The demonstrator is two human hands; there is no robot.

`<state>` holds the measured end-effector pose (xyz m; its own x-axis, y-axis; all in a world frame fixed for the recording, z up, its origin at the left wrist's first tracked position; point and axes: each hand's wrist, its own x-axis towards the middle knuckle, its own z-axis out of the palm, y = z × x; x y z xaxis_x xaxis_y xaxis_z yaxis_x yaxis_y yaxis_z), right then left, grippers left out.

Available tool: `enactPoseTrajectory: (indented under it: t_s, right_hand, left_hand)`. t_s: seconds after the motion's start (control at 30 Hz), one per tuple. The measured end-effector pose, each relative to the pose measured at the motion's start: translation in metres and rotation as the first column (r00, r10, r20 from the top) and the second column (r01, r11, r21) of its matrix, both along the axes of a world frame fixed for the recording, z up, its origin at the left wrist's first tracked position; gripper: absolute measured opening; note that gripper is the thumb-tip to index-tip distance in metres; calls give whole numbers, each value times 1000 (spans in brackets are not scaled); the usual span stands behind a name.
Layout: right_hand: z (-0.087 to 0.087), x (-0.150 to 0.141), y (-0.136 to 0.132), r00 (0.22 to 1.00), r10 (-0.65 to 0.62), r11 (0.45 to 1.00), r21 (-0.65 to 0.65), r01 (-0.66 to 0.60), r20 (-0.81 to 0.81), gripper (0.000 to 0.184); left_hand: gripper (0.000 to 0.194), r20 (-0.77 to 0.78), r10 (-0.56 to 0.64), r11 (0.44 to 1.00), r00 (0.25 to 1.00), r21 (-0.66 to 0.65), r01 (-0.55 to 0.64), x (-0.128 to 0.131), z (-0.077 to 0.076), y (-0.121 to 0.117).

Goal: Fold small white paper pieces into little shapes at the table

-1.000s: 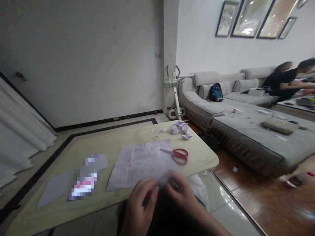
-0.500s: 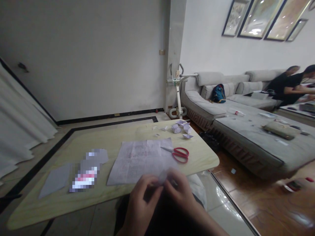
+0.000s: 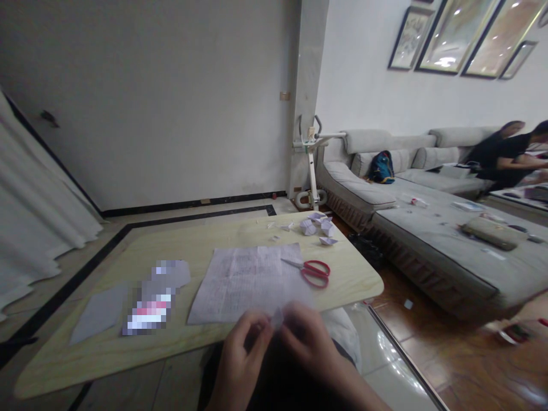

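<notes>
Pinching a small paper, the left hand is by the near edge of the big sheet, a bit lower than before. The right hand curls beside it, too blurry to tell its grip. Red scissors still cross the big sheet's right edge.

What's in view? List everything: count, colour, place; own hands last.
Table: one, pale yellow, centre
Printed sheet: one, whitish, table's middle
Scissors: one, red-handled, over sheet's edge
Folded papers: at least four, whitish, table's far right
Paper scraps: several, white, beside them
Plain sheet: one, whitish, table's left
Pixelated item: one, multicoloured, table's left
Curtain: one, white, far left
Exercise machine: one, white, behind table
Sofa: one, grey, right
Backpack: one, blue, on sofa
Framed pictures: at least four, dark-framed, upper right
People: two, dark-clothed, far right
Small paper piece: one, whitish, lower centre
Left hand: one, bare, holding that piece
Right hand: one, bare, blurred, at its right
</notes>
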<state>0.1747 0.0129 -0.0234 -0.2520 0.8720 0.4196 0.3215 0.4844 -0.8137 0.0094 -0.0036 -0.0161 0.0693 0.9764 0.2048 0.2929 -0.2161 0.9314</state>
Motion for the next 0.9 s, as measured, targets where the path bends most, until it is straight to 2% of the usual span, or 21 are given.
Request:
enactPoseTrajectory:
  t_s: [0.33, 0.5, 0.7, 0.9]
  right_hand:
    - [5, -1, -2, 989, 5, 970, -240, -40, -145, 13]
    - [2, 0, 0, 997, 20, 975, -218, -37, -79, 14]
    - [-4, 1, 1, 998, -38, 992, -119, 45, 57, 16]
    - [-3, 2, 0, 997, -57, 998, -25, 58, 51, 15]
  left_hand:
    - [21, 2, 7, 999, 1000, -54, -7, -1, 6, -1]
    - [16, 0, -1, 1000, 1000, -1, 1, -1, 6, 0]
    - [17, -54, 4, 994, 999, 111, 2, -1, 2, 0]
    - [18, -60, -31, 997, 998, 72, 35, 0, 1, -2]
